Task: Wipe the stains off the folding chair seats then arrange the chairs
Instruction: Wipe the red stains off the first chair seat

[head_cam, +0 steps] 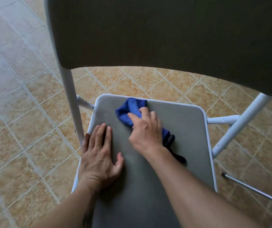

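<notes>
Tan tiled floor [25, 99] with a thin metal rod [250, 188] lying on it.

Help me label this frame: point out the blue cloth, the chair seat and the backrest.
blue cloth [125, 112]: head view, bunched part ahead of the fingers.
chair seat [184, 129]: head view, bare grey surface right of the cloth.
backrest [148, 30]: head view, middle of the dark panel.

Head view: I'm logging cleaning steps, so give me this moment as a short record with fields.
chair: seat grey with a white rim, unfolded, backrest dark
cloth: blue cloth bunched near the seat's far edge
right hand: right hand grips the cloth against the seat
left hand: left hand flat on the seat's left side, fingers straight
floor: floor of tan tiles
stains: none clearly visible
</notes>
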A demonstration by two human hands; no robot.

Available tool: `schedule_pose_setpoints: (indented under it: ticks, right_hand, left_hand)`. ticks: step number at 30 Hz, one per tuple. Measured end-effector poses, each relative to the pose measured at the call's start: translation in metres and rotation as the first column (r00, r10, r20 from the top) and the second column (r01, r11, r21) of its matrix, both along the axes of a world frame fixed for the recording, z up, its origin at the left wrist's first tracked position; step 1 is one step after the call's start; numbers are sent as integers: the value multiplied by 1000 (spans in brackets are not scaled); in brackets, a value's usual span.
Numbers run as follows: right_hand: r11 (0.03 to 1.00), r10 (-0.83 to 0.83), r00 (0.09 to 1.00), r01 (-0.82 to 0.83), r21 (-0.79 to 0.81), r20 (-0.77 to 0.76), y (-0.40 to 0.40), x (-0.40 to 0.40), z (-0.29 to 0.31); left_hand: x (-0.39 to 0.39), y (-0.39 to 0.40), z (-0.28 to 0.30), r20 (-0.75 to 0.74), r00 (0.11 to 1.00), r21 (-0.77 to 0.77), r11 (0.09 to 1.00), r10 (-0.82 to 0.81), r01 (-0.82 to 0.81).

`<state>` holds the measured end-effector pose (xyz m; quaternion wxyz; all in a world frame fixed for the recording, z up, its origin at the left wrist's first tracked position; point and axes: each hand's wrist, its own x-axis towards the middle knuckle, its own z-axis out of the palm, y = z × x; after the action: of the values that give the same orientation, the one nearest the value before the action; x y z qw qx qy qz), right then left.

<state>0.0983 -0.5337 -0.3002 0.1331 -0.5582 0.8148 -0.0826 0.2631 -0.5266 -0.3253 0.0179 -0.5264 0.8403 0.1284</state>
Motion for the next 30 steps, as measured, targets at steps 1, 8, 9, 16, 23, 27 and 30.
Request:
schedule_pose_setpoints:
  ticks: [1,8,9,16,23,27,30]
  right_hand:
    - [994,108,994,-108,6,25,-1,13,1]
    - [999,-51,995,51,-9,-91,58,-60,-8]
    - [992,-125,984,125,-11,-123,75,-75,-8]
    - [949,-313,929,311,-45,-199,140,-90,-6]
    - [997,-48,999,50,-65,25,117,14,7]
    - [983,181,983,-182,-18,-40,78,69,12]
    - [924,382,907,-375,74,-176,29,86,14]
  left_hand:
    - [0,0,0,4,1000,-3,1000,0,0]
    - [-2,-1,2,12,1000,-34,999,-13,13]
    - [-3,-1,2,20,1000,-42,999,-25,25]
    - [2,-5,-1,42,996,-1,997,-76,76]
    - [50,15,19,-85,996,33,999,-1,4]
    - [62,46,9,-158,980,69,992,118,-109]
    - [64,46,1,-210,966,32,989,148,-145]
